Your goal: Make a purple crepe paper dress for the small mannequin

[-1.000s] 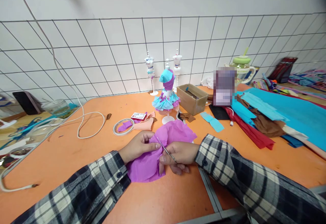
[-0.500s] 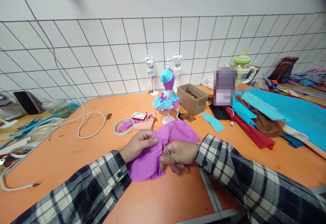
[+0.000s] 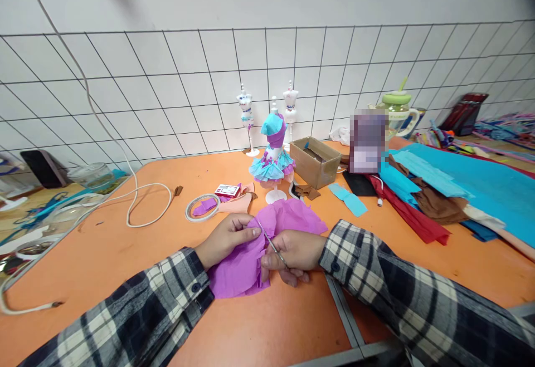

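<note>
A sheet of purple crepe paper (image 3: 240, 269) lies across the orange table between my hands. My left hand (image 3: 228, 239) pinches its upper edge between thumb and fingers. In my right hand (image 3: 290, 255) is a slim pair of metal scissors (image 3: 270, 240), pointing up and left with the blades at the paper near my left thumb. My fingers hide the scissors' handles. Just beyond the paper stands a small dress form (image 3: 273, 155), wrapped in blue and purple paper with a ruffled skirt.
Two white dress forms (image 3: 246, 112) stand by the tiled wall. A cardboard box (image 3: 316, 166), a pixelated upright screen (image 3: 368, 141) and a green-lidded jug (image 3: 397, 112) are at the back right. Coloured paper strips (image 3: 426, 194) lie right; a tape roll (image 3: 202, 208) and white cable (image 3: 137, 219) lie left.
Both hands, the scissors and the paper stay almost in place. The whole view has shifted very slightly.
</note>
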The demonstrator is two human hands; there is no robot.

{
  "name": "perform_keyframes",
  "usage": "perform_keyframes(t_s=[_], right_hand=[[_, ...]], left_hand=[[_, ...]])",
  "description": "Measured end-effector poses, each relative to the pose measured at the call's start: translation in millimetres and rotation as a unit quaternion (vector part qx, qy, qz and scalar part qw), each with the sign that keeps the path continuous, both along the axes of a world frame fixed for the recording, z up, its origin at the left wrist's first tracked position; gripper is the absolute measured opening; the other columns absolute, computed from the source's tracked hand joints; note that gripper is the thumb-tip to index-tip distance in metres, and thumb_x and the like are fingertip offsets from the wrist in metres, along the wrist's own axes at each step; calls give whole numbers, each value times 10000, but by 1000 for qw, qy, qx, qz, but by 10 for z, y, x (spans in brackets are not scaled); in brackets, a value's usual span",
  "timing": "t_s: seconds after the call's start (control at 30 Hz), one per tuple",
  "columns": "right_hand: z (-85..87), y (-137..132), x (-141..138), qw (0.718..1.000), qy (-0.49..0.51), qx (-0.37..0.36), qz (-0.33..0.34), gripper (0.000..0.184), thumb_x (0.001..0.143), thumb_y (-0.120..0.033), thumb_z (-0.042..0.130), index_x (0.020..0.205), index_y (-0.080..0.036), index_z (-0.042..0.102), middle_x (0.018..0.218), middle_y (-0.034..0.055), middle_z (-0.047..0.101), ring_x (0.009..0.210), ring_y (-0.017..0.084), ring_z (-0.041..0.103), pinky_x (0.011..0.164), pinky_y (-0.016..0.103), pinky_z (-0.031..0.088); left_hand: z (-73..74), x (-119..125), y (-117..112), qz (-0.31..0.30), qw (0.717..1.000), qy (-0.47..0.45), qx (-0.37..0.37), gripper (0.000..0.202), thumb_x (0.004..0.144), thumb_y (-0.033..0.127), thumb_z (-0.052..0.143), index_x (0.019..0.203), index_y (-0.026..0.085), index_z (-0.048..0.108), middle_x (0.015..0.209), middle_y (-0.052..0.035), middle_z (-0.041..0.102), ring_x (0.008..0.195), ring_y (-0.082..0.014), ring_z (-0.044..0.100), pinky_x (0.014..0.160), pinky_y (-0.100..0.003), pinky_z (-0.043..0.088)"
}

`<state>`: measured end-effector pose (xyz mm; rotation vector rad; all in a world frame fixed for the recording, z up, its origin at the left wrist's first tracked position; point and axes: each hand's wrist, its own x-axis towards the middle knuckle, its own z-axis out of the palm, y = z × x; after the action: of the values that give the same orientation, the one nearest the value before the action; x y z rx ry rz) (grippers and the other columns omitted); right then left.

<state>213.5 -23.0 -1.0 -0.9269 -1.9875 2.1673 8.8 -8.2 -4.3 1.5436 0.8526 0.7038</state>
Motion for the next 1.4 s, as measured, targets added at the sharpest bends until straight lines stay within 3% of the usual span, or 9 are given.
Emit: perform_keyframes(t_s=[0.63,0.9,1.17,1.4], right_hand=[[50,-8,6,1000,7,1,0,608,746,-704,647,852,-105,658,447,-62,539,314,42,410,278,139,354],[71,-18,8,1000,10,-9,4,652,725,-745,627,850,-106,661,437,-64,536,314,38,386,279,137,358],[-43,9,5,1000,25,-2,-12,703,677,-781,630,890,-113,677,467,-60,560,308,42,404,270,144,350],[-15,-3,7,999,31,-21,-9,714,662,-809,615,844,-118,632,507,-41,575,354,45,400,286,148,384]], left_hand=[[25,-10,-2,-13,1000,3,16,412,772,500,714,659,111,635,598,10,535,562,-101,443,555,-222,369],[35,-18,-6,-44,999,13,21,410,786,490,698,677,97,649,608,-4,563,577,-112,465,578,-233,385],[53,28,-8,45,998,8,45,421,778,518,693,641,133,592,607,36,485,567,-89,400,547,-207,348],[49,27,-10,39,997,38,59,425,773,527,690,667,125,605,635,20,525,591,-101,443,570,-219,375]])
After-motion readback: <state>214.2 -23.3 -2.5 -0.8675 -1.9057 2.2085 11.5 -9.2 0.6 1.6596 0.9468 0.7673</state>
